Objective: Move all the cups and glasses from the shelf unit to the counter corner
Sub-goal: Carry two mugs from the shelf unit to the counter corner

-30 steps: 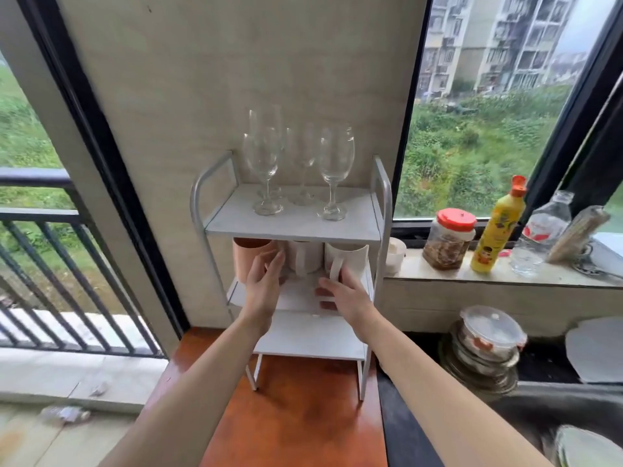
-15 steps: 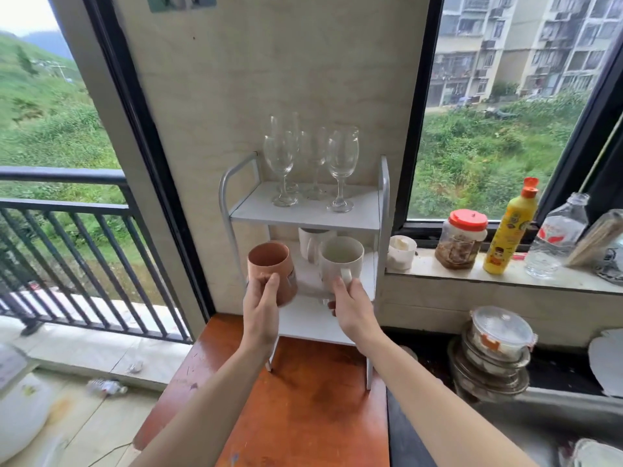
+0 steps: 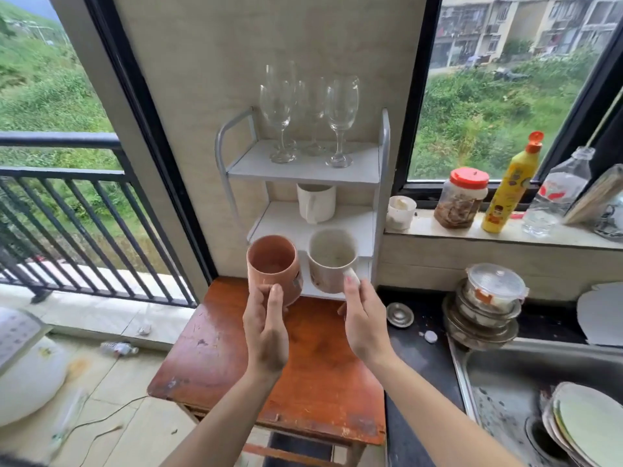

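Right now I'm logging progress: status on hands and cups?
Left hand holds terracotta cup; right hand holds white mug. One mug, wine glasses on shelf. Path clear.

Both forearms (image 3: pixel 215 423) bare, no sleeves, hands ungloved.

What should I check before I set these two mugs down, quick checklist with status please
1. Left hand gripping the terracotta mug: ok.
2. Right hand holding the cream mug by its handle: ok.
3. Both mugs clear of the shelf unit: ok.
4. Mugs empty: ok.
5. Room to set down on the wooden table: ok.
6. Shelf emptied: not ok, white mug and wine glasses remain.
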Motion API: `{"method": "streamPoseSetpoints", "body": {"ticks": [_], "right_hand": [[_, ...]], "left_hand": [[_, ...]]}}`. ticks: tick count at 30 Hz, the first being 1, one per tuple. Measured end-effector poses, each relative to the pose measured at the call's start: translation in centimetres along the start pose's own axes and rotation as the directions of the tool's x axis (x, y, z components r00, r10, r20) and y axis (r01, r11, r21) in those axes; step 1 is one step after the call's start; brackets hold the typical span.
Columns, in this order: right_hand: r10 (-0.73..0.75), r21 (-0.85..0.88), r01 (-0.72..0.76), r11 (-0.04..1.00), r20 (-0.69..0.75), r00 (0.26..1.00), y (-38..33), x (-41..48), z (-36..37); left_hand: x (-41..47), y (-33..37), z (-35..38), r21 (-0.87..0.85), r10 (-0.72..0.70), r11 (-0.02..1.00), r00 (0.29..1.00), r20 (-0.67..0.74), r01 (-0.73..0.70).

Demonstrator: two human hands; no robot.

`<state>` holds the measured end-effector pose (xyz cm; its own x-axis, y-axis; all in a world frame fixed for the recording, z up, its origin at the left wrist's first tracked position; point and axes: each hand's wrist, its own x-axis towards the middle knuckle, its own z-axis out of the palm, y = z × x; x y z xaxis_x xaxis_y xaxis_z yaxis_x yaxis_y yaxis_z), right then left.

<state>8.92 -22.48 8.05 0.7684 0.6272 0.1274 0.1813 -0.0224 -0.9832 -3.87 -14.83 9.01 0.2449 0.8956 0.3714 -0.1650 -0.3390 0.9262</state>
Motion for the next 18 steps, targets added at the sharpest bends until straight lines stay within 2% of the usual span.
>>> {"method": "streamPoseSetpoints", "body": {"ticks": [4, 9, 13, 18], "right_hand": [[0.0, 0.005, 0.0, 1.0, -0.091, 0.996, 2.8, -3.6, -2.7], [0.069, -0.054, -0.093, 0.994, -0.346, 0.936, 6.0, -8.0, -8.6], [0.092, -0.079, -0.161, 0.984, -0.549, 0.831, 6.4, -10.9, -15.0], [0.028, -0.083, -0.149, 0.985, -0.783, 0.622, 4.6, -16.0, -23.9]], "left_hand": [[-2.8, -1.7, 1.3, -0.005, -0.021, 1.0, 0.995, 0.094, 0.021], [-6.8, -4.3, 5.5, -0.052, -0.082, 0.994, 0.965, 0.25, 0.098], [-10.1, -3.3, 11.1, -0.098, -0.08, 0.986, 0.903, 0.423, 0.133], [-16.4, 2.0, 19.0, -0.187, -0.08, 0.952, 0.79, 0.608, 0.241]]}}
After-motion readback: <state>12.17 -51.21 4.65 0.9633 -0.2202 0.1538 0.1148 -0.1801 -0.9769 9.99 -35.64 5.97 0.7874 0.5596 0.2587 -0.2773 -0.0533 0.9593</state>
